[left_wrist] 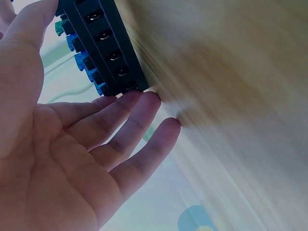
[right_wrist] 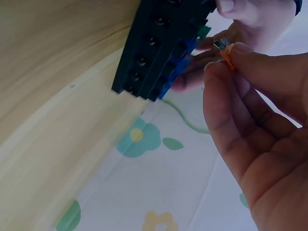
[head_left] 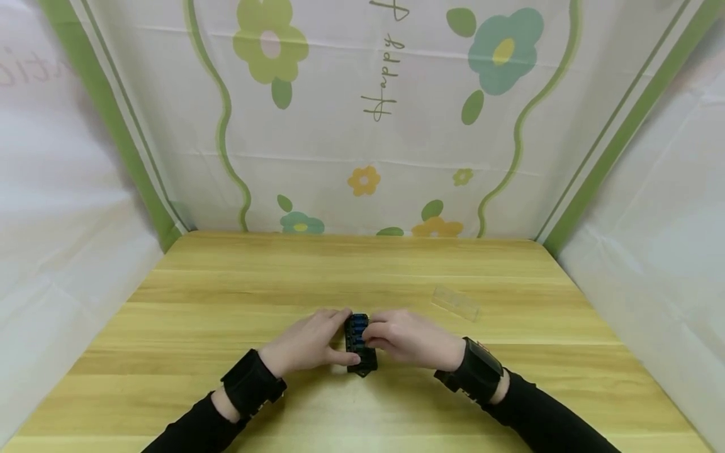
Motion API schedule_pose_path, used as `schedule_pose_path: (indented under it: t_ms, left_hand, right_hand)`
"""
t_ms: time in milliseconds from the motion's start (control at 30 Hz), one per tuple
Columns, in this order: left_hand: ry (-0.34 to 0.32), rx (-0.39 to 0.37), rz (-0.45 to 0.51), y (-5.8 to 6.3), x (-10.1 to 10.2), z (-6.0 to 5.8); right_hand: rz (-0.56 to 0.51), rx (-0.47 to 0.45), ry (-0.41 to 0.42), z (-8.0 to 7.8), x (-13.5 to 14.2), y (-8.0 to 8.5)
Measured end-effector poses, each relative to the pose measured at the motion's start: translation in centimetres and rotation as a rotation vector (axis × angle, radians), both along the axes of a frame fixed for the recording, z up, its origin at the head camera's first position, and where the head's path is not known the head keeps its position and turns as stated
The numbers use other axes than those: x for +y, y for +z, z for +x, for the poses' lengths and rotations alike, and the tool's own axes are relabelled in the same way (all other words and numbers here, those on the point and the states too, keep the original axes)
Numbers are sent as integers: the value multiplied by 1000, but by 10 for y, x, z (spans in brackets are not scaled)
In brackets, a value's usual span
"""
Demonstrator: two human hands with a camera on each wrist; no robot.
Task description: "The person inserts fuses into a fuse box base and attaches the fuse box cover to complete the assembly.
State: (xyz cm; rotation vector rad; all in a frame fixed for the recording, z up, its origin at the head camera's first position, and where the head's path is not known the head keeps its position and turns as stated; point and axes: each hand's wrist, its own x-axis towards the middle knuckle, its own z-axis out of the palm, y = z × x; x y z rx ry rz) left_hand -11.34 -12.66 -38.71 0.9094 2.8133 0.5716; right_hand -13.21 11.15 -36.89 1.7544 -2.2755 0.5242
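Observation:
A black fuse block [head_left: 362, 360] stands on the table in the middle of the head view. Blue fuses [head_left: 359, 328] line its upper part, and a green one [right_wrist: 203, 32] shows in the right wrist view. My left hand [head_left: 311, 341] steadies the block between its thumb, near the close end, and fingertips at the far end. Between thumb and index finger, my right hand [head_left: 409, 338] pinches a small orange blade fuse [right_wrist: 227, 54], its metal prongs pointing up in the right wrist view. That fuse is apart from the block there; the hand hides it in the head view.
A clear plastic cover [head_left: 455, 304] lies on the wooden table [head_left: 226, 296], beyond the right hand. White cloth with printed flowers [head_left: 317, 132] closes off the back, and pale cloth hangs along both sides.

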Motion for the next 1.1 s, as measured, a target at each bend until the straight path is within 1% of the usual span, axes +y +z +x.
schedule_pose_path:
  t_ms: [200,400,667,867,1100]
  left_hand:
    - [-14,18,5,-1,-1,-1]
    - [-9,28,-4,0,-1,0]
    - [-5,53,-32,-2,-1,-2]
    - [-1,88,-51,-2,-1,-3]
    - [-2,104,-59,-1,-2,-4]
  right_hand:
    - [28,-4,8,3,-8,-1]
    - [41,-36,26,4,-10,-1]
    - [28,-78,-2,4,-9,0]
    - [34,-42,5,4,-10,-2]
    - [43,-22,10,4,-11,-3]
